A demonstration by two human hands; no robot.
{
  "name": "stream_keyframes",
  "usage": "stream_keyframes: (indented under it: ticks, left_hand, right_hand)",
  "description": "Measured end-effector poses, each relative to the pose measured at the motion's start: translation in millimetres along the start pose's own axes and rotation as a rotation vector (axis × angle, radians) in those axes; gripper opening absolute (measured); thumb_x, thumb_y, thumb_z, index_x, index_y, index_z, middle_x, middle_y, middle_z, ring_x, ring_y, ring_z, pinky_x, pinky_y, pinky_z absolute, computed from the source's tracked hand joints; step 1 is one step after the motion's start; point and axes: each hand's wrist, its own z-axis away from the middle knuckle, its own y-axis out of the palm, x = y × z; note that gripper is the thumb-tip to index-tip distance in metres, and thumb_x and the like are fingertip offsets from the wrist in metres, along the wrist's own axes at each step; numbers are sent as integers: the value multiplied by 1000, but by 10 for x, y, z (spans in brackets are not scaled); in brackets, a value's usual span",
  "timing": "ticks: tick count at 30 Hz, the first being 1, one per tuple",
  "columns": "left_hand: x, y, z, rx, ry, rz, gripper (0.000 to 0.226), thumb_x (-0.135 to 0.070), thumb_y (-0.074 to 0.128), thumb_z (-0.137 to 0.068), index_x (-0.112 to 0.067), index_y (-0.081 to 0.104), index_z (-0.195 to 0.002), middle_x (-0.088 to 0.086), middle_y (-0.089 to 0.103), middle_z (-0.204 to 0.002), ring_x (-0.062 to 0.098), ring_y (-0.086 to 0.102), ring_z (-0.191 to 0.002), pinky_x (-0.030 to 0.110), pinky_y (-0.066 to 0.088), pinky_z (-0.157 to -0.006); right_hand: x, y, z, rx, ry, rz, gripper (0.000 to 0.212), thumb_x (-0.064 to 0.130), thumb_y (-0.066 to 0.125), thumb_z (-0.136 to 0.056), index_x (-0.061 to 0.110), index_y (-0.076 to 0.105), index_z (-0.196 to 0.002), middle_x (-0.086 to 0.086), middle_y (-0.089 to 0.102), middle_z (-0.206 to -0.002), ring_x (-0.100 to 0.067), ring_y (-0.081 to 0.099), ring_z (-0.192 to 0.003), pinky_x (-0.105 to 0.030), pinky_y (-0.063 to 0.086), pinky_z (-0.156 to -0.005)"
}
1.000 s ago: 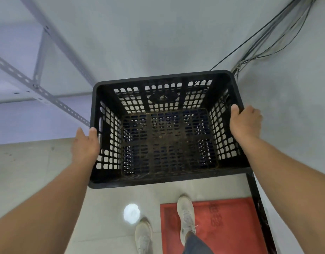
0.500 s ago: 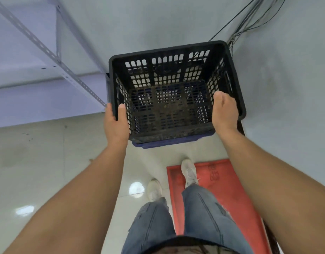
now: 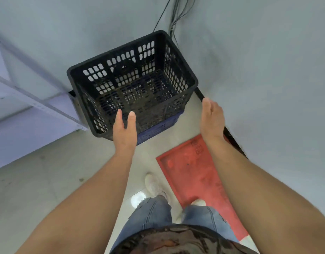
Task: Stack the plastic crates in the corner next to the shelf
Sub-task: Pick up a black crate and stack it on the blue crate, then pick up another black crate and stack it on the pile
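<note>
A black perforated plastic crate [image 3: 132, 83] sits in the wall corner on top of a blue crate [image 3: 158, 128], of which only the near lower edge shows. My left hand [image 3: 124, 129] hovers open in front of the black crate's near rim, fingers straight, holding nothing. Off the crate's right side, my right hand [image 3: 212, 118] is open as well and touches nothing. The pale metal shelf [image 3: 39, 105] stands directly left of the stack.
A red mat [image 3: 196, 173] lies on the tiled floor by the right wall, with my feet beside and on it. Black cables [image 3: 176, 17] run down the corner behind the crates. A dark baseboard strip [image 3: 233, 138] lines the right wall.
The black crate has come down onto the blue crate in the corner. Both hands have let go of its sides and drawn back toward me.
</note>
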Motion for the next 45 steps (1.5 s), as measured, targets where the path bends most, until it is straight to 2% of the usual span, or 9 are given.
stream_keyframes:
  ticks: [6,13,17,20,25,32,39,43,45]
  left_hand:
    - [-5,550,625,280,124,-84,64,-46,47,-92,-20,29,-147,1,30,-154,14,30,-140,38,22,-116]
    - [253,1027,1713,570,229,-280,65,-50,45,-92,-25,25,-148,1,26,-156,17,26,-142,41,22,-116]
    - [447,1098,2523,702,277,-356,61,-48,43,-93,-21,31,-146,-3,37,-148,12,34,-136,32,24,-114]
    - [626,1109,3124,843,274,-355,58,-46,46,-92,-19,38,-142,1,45,-143,15,46,-128,39,35,-110]
    - [854,1213,4036,1026,292,-341,55,-43,50,-91,-23,41,-140,0,46,-143,16,45,-129,44,38,-107]
    - [996,1499,4966,1255,343,-402,56,-42,54,-89,-27,41,-141,-3,46,-144,13,44,-130,43,37,-109]
    - [1018,1978,5675,1485,380,-484,56,-45,52,-90,-28,39,-142,-7,43,-145,10,43,-130,42,36,-109]
    - [1031,2178,6084,1618,407,-517,57,-47,51,-89,-30,39,-142,-6,43,-146,10,41,-132,43,35,-109]
    - [1054,2252,6249,1681,422,-539,56,-48,50,-89,-31,38,-141,-6,44,-145,10,42,-131,43,36,-109]
  right_hand:
    - [-456,-646,459,-154,160,-63,49,62,19,-80,20,44,-75,-4,51,-84,-24,47,-85,-39,40,-79]
    - [-1328,-1520,1502,-376,376,-170,36,44,32,-98,19,58,-99,-4,60,-101,-16,52,-91,-31,38,-80]
    - [-1752,-1994,2356,-569,512,-328,34,38,35,-100,15,57,-88,7,53,-77,-10,51,-74,-28,35,-73]
    - [-2075,-2313,3017,-716,636,-428,34,44,38,-97,19,59,-87,-1,63,-86,-22,63,-92,-37,47,-86]
    - [-2471,-2851,4011,-857,730,-589,39,25,56,-91,13,55,-129,-3,59,-120,-20,57,-114,-42,43,-103]
    - [-2752,-3375,4921,-1082,713,-644,52,17,56,-91,20,42,-141,2,45,-123,0,48,-96,-24,37,-91]
    - [-2858,-3775,5286,-1355,844,-655,56,49,34,-94,16,47,-137,-2,50,-139,-18,46,-129,-48,36,-109]
    - [-2933,-4001,5502,-1460,885,-638,65,47,29,-96,-5,47,-131,-27,50,-133,-38,51,-118,-58,39,-102]
    - [-2995,-4074,5597,-1516,919,-631,59,44,32,-98,-7,51,-119,-25,56,-123,-36,56,-107,-55,41,-99]
